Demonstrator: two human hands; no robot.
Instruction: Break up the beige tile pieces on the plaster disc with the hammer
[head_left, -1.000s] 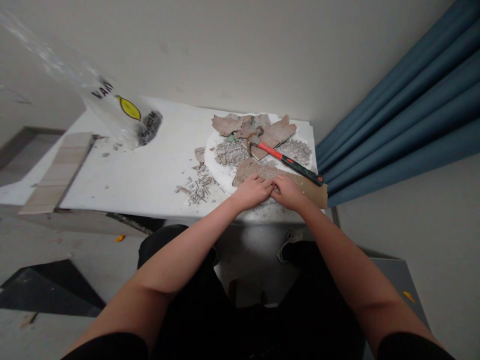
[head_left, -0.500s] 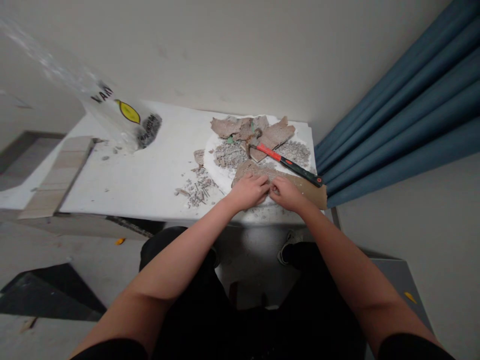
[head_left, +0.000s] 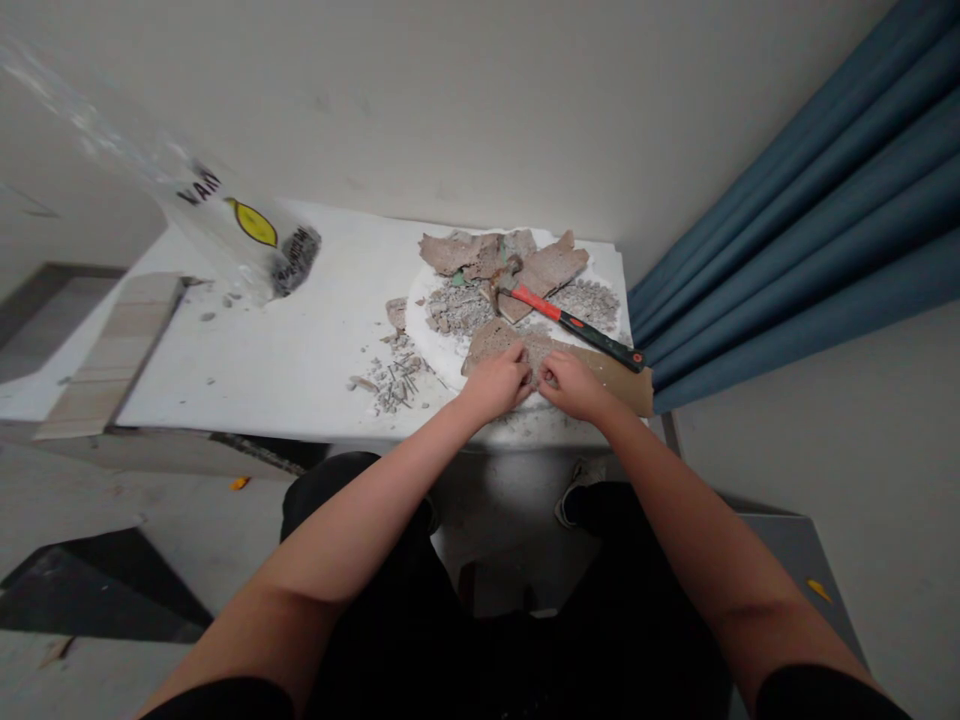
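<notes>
Landmark for this entry: the hammer (head_left: 574, 322), with a red-and-black handle, lying slantwise across a white round pad (head_left: 442, 350) on the white table (head_left: 262, 340). Just on the near side of the hammer's handle lies the flat brown fragment (head_left: 491, 338), resting on the pad's near edge and reaching past the handle's butt end. Left hand (head_left: 495, 382) and right hand (head_left: 576, 386) meet knuckle to knuckle on the fragment's near edge, directly below the middle of the handle. Both are curled, fingertips pinched down on the piece; whether anything smaller sits between the fingertips cannot be told. Beyond the hammer's head lie larger broken slabs (head_left: 551, 265), and on either side of the head, grey crumbs (head_left: 457, 305). Small chips (head_left: 394, 375) lie left of the hammer, off the pad. Far left of the hammer is a clear plastic bag (head_left: 247, 235); right of it, a blue curtain (head_left: 810, 200). Judgement on handling: the fragment looks brittle and ragged-edged, so bare fingers would do best gripping close together and pressing evenly. The piece should lie flat over the pad so crumbs land there and not off the table edge. Wrists should be held clear of the hammer handle to avoid nudging it.
</notes>
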